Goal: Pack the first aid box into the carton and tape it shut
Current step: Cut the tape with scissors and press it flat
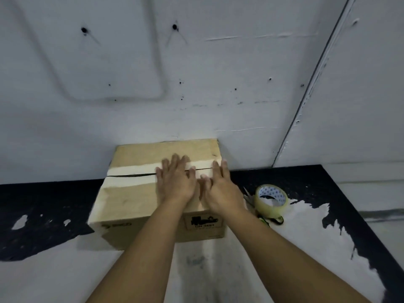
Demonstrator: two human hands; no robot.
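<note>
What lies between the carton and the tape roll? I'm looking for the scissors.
In the head view, scissors lie between the carton and the tape roll, their blades showing beside the right hand.

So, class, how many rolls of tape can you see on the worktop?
1: the tape roll stands on the worktop just right of the carton, beside the right hand. Others may be hidden behind the carton.

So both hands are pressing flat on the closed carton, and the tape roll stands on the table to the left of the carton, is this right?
Not quite. The head view shows the tape roll to the right of the carton, not the left. The rest holds: left hand and right hand lie flat on its closed flaps.
</note>
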